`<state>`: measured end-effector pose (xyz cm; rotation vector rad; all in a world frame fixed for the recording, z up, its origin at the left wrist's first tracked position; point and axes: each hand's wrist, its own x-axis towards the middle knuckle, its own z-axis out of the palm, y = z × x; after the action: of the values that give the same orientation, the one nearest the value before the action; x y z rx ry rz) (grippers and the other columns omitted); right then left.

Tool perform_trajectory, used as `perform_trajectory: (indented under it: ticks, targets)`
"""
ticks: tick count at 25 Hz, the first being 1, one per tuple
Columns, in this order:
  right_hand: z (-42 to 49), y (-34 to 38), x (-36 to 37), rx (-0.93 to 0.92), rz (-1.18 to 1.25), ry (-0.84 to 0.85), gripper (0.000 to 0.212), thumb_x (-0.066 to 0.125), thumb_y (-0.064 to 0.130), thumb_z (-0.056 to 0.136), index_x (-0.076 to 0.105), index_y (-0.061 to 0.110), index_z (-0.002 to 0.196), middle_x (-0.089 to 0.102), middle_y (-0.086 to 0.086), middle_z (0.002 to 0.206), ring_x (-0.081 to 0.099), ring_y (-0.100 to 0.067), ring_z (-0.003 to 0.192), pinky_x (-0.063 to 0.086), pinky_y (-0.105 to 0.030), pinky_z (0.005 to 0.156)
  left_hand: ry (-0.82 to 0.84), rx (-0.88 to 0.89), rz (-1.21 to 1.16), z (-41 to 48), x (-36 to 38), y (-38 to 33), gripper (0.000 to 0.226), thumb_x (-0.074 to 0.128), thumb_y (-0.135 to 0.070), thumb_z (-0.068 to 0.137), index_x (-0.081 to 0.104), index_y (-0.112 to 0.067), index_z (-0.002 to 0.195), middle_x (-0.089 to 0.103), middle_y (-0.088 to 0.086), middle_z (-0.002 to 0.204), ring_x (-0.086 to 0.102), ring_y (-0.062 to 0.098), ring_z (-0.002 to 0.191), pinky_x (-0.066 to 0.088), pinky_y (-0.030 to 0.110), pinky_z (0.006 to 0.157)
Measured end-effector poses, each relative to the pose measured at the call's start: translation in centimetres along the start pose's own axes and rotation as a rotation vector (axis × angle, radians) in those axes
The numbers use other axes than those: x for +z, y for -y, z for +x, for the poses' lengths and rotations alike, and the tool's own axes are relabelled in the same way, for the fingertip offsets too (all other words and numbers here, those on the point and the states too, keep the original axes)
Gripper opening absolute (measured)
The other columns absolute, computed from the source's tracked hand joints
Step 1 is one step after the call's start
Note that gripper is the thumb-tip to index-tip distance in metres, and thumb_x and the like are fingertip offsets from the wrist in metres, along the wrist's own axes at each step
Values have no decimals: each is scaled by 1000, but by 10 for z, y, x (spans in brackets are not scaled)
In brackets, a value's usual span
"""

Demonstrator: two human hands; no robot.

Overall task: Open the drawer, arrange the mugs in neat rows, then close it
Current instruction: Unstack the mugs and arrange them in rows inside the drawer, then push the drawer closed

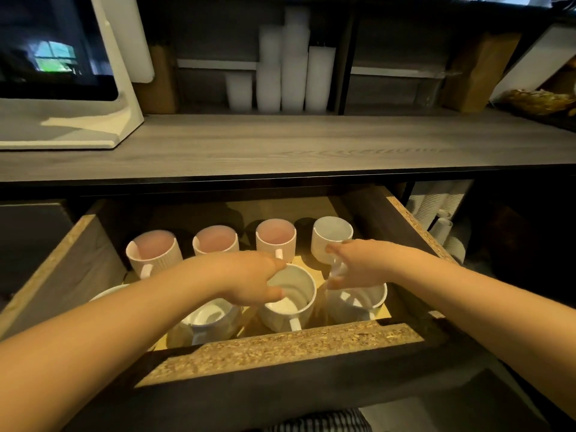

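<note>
The drawer (280,344) stands pulled out under the wooden counter, with several white mugs inside. Three ribbed mugs with pink insides (154,249) line the back, and a plain white mug (330,235) stands at the back right. My left hand (252,280) grips the rim of a white mug (293,299) in the front row. My right hand (355,263) pinches the near rim of the back right mug, above another front mug (358,302). Two more white mugs (208,319) sit front left, partly hidden by my left forearm.
A grey wooden counter (280,145) runs above the drawer, with a white screen stand (78,120) at its left. Stacks of white cups (290,67) and a brown paper bag (477,73) stand on the shelf behind. More cup stacks (436,207) lie right of the drawer.
</note>
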<state>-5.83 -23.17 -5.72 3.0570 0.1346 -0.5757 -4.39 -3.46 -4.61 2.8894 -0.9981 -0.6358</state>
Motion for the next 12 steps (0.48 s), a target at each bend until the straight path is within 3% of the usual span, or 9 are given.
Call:
perform_trajectory:
  ticks: [5,9,12]
  targets:
    - [-52,41,-7,-129,111,-292,41,46,44,93,47,28,130,63,1,122,62,-15,103,54,-30,83,-279,-39,-10,-74,-1,-3,42,38,-38,97,36,-35,139,55,-6,134,58,11,111,49,26,92]
    - [-95,69,6,-207,178,-474,31,42,40,95,53,30,123,67,5,111,63,-9,92,49,-18,68,-504,-80,-53,-119,18,-9,42,38,-46,94,39,-36,135,51,-10,138,54,9,119,46,27,93]
    - [-115,84,28,-215,200,-572,30,37,44,95,60,30,109,68,10,102,61,-6,83,46,-16,68,-598,-126,-136,-135,44,-16,42,34,-53,92,49,-33,126,57,-11,128,56,6,109,48,25,87]
